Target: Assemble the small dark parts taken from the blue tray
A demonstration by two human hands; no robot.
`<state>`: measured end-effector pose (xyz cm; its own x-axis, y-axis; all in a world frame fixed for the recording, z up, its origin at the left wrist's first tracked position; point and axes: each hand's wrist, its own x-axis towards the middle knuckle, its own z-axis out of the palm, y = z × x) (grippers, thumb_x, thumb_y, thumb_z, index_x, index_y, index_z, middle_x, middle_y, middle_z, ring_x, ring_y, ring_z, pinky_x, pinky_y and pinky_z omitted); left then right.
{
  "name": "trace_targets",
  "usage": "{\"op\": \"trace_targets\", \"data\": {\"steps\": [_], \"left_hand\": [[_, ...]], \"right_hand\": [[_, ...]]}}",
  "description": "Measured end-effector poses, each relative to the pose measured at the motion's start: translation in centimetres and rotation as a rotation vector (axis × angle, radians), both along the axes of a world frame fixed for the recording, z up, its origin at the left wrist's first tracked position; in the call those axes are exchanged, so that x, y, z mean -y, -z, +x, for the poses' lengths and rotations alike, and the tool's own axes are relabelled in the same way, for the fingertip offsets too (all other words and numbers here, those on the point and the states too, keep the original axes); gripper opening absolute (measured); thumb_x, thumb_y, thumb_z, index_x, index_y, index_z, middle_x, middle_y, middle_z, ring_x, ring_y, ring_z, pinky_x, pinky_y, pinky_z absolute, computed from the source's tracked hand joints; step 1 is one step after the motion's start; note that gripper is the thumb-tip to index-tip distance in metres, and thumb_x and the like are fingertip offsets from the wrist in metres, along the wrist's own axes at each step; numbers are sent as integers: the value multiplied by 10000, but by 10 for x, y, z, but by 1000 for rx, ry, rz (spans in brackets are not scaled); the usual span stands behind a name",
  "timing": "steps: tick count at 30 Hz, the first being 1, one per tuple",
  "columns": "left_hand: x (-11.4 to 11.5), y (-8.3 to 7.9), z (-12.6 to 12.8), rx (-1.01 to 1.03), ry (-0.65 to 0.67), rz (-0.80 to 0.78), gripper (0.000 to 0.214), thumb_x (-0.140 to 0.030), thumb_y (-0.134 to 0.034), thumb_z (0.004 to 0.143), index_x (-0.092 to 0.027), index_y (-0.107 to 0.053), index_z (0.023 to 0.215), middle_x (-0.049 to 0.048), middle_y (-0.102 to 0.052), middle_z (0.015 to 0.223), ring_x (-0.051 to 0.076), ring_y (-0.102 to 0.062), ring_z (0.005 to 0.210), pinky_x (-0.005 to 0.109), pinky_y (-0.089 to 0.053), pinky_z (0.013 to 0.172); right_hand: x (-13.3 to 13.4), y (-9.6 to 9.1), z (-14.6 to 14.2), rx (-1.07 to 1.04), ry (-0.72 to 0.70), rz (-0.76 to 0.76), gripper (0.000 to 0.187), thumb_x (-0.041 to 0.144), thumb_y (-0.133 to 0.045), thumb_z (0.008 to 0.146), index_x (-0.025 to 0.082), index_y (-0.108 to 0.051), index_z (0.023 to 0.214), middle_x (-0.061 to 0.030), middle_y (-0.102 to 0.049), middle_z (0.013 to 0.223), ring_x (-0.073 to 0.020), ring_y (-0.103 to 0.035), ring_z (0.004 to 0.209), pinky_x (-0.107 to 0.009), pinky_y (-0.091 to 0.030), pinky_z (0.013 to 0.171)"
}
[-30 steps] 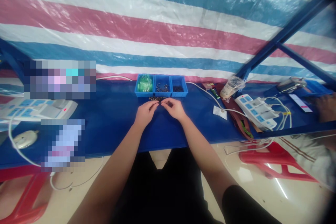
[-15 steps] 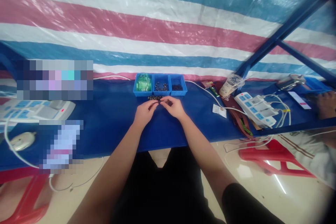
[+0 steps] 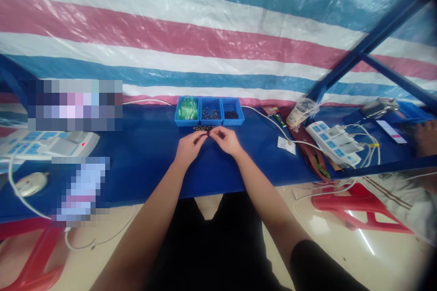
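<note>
With the left hand (image 3: 189, 146) and the right hand (image 3: 226, 140), pinching closed on a tiny dark piece (image 3: 208, 133), too small to identify; holding it between both, just in front of clustered brassy parts (image 3: 201, 128) on the blue table (image 3: 136, 154); facing three blue bins (image 3: 187, 123), carrying green material (image 3: 188, 109), metallic bits (image 3: 210, 114) and dark bits (image 3: 231, 114).

Operator: Which legends are legible?

Technician: None. Print on the plastic cup (image 3: 300, 112) is too small to resolve.

Operator: Markings near the cup?

Technician: White figure on the flat maroon article (image 3: 311, 159), just below the cup: unreadable. Smartphone (image 3: 389, 131), right of the cup: lit display, pink patch, characters not resolvable.
</note>
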<state>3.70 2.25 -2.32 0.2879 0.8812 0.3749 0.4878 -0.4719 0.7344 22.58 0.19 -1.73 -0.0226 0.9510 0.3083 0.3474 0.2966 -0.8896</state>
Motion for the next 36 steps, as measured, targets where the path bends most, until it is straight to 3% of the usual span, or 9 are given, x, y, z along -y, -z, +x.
{"op": "trace_targets", "data": {"steps": [12, 20, 30, 36], "left_hand": [[0, 2, -1, -4, -28, -18, 344, -468, -608, 885, -252, -702, 1136, 10, -738, 829, 152, -687, 722, 274, -552, 756], [0, 0, -2, -29, -17, -12, 293, -428, -570, 918, -245, -713, 1096, 35, -757, 927, 180, -718, 820, 285, -563, 787], [0, 3, -2, -4, -20, -36, 303, -459, -580, 906, -247, -715, 1075, 29, -758, 897, 176, -718, 759, 288, -569, 750], [0, 1, -2, 12, -16, -37, 354, -469, -604, 887, -257, -698, 1154, 19, -752, 862, 166, -703, 742, 291, -561, 756]], "right_hand": [[2, -3, 0, -12, -29, 2, 276, 446, -575, 911, 196, -676, 965, -37, -712, 843, -153, -656, 757, -283, -519, 736], [3, -5, -2, -8, -3, 1, 257, 438, -623, 877, 198, -705, 920, -40, -717, 829, -150, -636, 701, -278, -508, 677], [2, -2, -2, 2, 4, 11, 256, 419, -644, 868, 199, -722, 974, -42, -721, 840, -152, -634, 700, -279, -504, 671], [3, -5, -1, 4, 8, 32, 243, 406, -638, 873, 189, -730, 936, -52, -735, 869, -159, -650, 726, -282, -509, 686]]}}
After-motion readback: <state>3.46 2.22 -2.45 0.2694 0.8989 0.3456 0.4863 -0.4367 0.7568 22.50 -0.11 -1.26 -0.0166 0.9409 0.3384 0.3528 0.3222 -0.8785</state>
